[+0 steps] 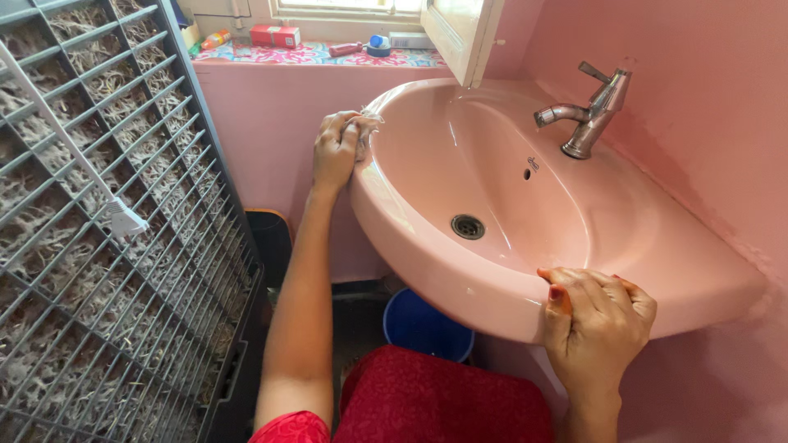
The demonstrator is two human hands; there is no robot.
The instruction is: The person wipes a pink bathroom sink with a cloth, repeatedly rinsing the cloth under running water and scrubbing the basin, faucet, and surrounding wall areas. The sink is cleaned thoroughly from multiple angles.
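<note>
Left hand (335,152): grip closed, fingers bunched on a small pale cloth (367,125), pressing it against the outer far-left rim of the pink washbasin (657,254). The cloth is mostly hidden under the fingers; only a crumpled edge shows at the rim.

Right hand (595,316): grip curled over the near front edge of the basin, fingers wrapped on the rim, thumb on top. Nothing else in that hand. The two hands are well apart, on opposite sides of the bowl.

Bowl between them: drain (468,226) at the bottom, metal tap (589,111) at the far right by the pink wall.

Below the basin: a blue bucket (423,326), partly covered by red clothing. Left: a grey wire grille (123,246). Behind: a window ledge (312,54) with small boxes and bottles.
</note>
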